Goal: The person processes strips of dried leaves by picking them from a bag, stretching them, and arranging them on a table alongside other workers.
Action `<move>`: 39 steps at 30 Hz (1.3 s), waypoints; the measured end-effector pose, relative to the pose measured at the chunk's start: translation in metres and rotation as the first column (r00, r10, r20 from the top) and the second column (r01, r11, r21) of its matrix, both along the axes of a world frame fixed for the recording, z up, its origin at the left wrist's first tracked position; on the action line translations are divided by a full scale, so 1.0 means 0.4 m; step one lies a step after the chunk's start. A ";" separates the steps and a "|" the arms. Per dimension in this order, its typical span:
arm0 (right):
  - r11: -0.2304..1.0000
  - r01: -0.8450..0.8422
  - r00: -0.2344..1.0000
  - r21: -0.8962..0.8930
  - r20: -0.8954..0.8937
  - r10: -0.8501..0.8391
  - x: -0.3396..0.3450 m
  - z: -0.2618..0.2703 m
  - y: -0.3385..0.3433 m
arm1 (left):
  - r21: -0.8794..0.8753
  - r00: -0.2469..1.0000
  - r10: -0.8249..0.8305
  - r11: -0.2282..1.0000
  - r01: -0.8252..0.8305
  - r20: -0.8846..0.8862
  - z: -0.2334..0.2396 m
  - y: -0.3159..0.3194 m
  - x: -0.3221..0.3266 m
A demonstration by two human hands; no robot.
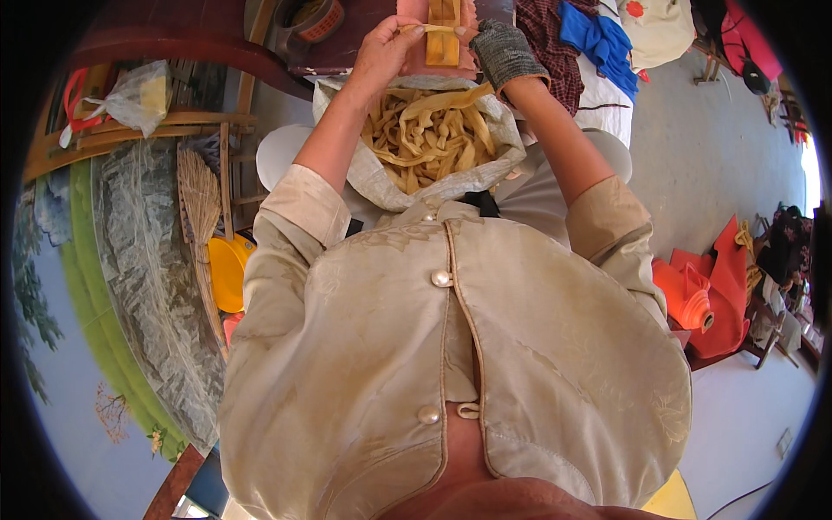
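Note:
At the top of the view, my left hand (383,51) pinches one end of a short stretch of pale flat fibre strip (439,28). Opposite it, my right hand (507,55), in a grey knitted fingerless cover, grips the strip too. Between the hands the strip crosses a narrow yellow-brown wooden piece (442,52), which lies on a pink cloth (467,64). Below my wrists, an open white woven sack (364,172) holds a heap of tan braided strips (442,140). One band (465,97) rises from the heap towards my right wrist.
A dark red table (338,55) bears a cup-like container (318,23) at the left. Dark checked cloth (552,58) and blue cloth (601,42) lie to the right. Leftward are a straw broom (198,188) and a yellow basin (227,273); an orange-red thermos (682,296) stands at the right.

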State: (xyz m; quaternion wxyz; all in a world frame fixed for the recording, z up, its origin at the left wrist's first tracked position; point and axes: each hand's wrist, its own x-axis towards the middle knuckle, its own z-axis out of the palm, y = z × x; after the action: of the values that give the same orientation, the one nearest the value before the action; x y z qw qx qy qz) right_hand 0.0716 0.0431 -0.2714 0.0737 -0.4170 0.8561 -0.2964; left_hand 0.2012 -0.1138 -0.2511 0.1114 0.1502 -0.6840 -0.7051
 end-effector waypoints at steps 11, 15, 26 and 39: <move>0.973 0.069 0.996 0.221 -0.075 -0.053 0.084 0.016 0.010 | -0.781 0.944 0.183 0.615 0.109 0.276 0.001 0.034 0.027; 0.990 0.129 0.991 0.062 0.037 -0.132 0.144 0.049 0.038 | -0.833 0.940 0.208 0.539 0.121 0.271 0.014 0.085 0.101; 0.954 0.120 0.974 -0.276 -0.153 -0.166 0.092 0.063 0.007 | -0.807 0.957 0.290 0.565 -0.169 0.003 0.048 0.057 0.038; 0.956 -0.066 0.981 -0.287 -0.195 0.009 0.237 0.099 0.074 | 0.096 0.901 -0.224 0.975 0.203 0.372 -0.059 0.122 0.186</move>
State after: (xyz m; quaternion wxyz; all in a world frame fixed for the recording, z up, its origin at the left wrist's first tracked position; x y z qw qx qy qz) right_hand 0.1666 0.0726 -0.2319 -0.0659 -0.4659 0.7980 -0.3764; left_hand 0.2756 -0.0651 -0.2745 -0.1054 0.2113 -0.6852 -0.6890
